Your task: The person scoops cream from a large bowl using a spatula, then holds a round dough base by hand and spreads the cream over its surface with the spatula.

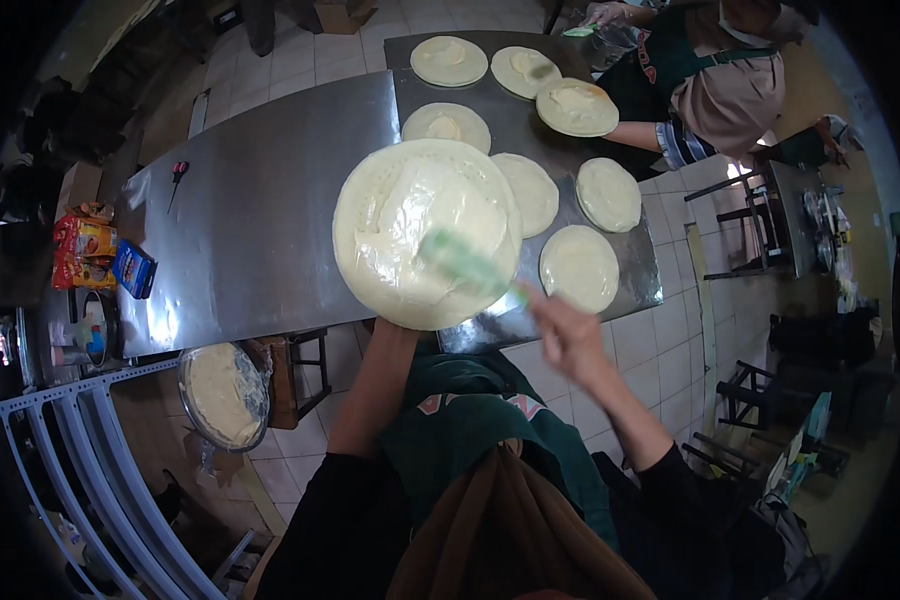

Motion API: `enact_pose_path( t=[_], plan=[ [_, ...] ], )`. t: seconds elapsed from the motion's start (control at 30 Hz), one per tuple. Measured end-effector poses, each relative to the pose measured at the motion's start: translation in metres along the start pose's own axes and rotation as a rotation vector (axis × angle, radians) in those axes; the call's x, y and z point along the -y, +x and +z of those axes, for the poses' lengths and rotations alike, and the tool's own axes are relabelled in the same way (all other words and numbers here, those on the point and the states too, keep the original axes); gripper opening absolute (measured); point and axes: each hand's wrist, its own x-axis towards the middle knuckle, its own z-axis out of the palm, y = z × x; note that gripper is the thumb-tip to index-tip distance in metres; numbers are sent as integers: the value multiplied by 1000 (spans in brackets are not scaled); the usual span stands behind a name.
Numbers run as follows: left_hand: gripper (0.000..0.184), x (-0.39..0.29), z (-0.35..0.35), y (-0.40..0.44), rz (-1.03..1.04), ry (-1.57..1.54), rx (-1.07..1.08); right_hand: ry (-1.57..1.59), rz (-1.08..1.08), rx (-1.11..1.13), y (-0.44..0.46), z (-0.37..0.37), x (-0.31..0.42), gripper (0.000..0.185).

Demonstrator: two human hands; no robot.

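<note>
Brown cloth (510, 510) hangs nearest, over a green apron (480, 410), and just beyond it the large pale round (370, 270) is held up above the table (270, 220), its glossy spread (400, 205) facing upward. From below, at its near edge, the left hand (396, 334) bears it; the fingers are hidden under the round, so I cannot tell how open that grip is. To the right of the round and nearer the body, the right hand (570, 345) is closed around the handle of a green spatula (460, 262) (blurred, so its exact contact with the spread is hard to judge). The spatula's long axis slants from that grip across the round's near right edge, its blade pointing away from the body and leftward, over the middle of the spread. The right hand is therefore the nearer one to the handle, while the left lies beneath the round. Beyond the round and to its right, a co-worker (725, 95) supports another coated round (578, 107).
</note>
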Motion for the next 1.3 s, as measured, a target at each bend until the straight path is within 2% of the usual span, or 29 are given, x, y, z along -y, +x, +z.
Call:
enact_pose_path(
  t=[0.03, 0.17, 0.2, 0.3, 0.43, 0.47, 0.57, 0.6, 0.7, 0.77, 0.83, 0.9, 0.97, 1.03, 1.1, 1.13, 1.2, 1.3],
  plan=[
    [61, 0, 0, 1, 2, -2, 4, -16, -53, 74, -8, 2, 7, 48],
    [62, -3, 3, 4, 1, -12, 18, 87, -42, -26, -7, -4, -8, 50],
    [62, -2, 3, 7, -1, -16, 23, 55, 112, -85, -2, -7, -23, 52],
    [62, -1, 8, 10, -5, -14, 37, -12, 62, -136, 2, -4, -25, 51],
    [63, -4, 11, 14, 4, -26, 51, 68, -11, 80, -20, 0, 14, 53],
    [63, -4, 11, 15, 4, -32, 50, 81, -40, -13, -21, 5, 0, 53],
    [63, -3, 13, 20, 9, -32, 61, 162, 253, -210, 7, -3, -16, 47],
    [63, -3, 13, 22, 7, -34, 68, 88, 130, -138, -1, 6, -23, 40],
    [64, -4, 15, 25, 17, -40, 89, 389, 51, 2, -18, 28, 12, 32],
    [64, -6, 14, 25, 23, -46, 98, 467, -20, -159, -2, 48, 11, 33],
    [64, -8, 15, 28, 27, -46, 109, 836, 573, -30, 3, 42, 20, 35],
    [65, -8, 17, 29, 33, -44, 138, 1124, 615, -125, 37, 29, 11, 37],
    [65, -9, 21, 28, 41, -42, 176, 1108, 591, -254, 68, 6, 6, 37],
    [65, -9, 26, 26, 24, -115, 187, 1013, 478, -276, 79, -12, -13, 37],
    [70, -4, 32, 26, -31, -319, 121, 864, 444, -272, 78, -28, -13, 36],
    [72, -1, 34, 26, -55, -420, 89, 499, 429, -258, 70, -31, -16, 32],
    [71, 3, 26, 25, -17, -286, 85, 129, -26, -490, 53, -9, -25, 33],
    [70, 6, 14, 23, 10, -153, 88, 116, 57, -211, -11, 27, 5, 42]
  ],
)
